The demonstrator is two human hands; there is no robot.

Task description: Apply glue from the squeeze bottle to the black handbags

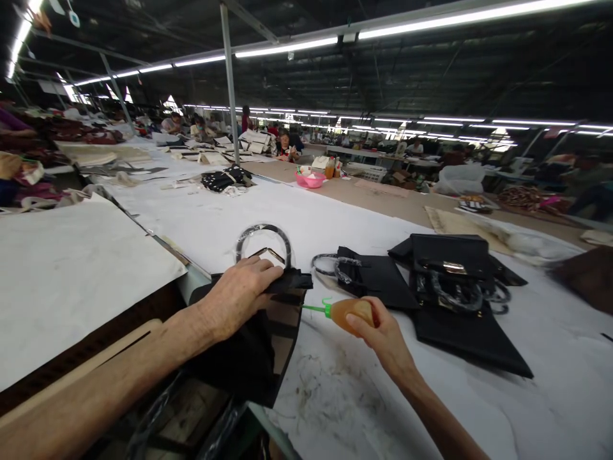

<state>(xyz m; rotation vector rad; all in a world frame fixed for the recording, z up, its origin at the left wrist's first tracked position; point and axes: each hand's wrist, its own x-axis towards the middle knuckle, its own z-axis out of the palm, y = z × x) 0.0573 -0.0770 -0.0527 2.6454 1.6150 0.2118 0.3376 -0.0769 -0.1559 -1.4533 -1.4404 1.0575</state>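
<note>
My left hand point(239, 294) presses down on the top edge of a black handbag point(268, 332) that hangs over the near edge of the white table point(335, 223); its fingers curl over the bag's rim. The bag's wrapped round handle point(263, 239) sticks up behind the hand. My right hand point(380, 332) grips a small orange glue bottle point(349, 313) with a green nozzle point(313, 308) that points left at the bag's side edge. The nozzle tip is touching or almost touching the bag.
More black handbags point(450, 281) with wrapped handles lie in a pile on the table to the right. A pink bowl point(310, 180) and bottles stand farther back. Other workers sit at distant tables. A white sheet point(71, 268) covers the bench on the left.
</note>
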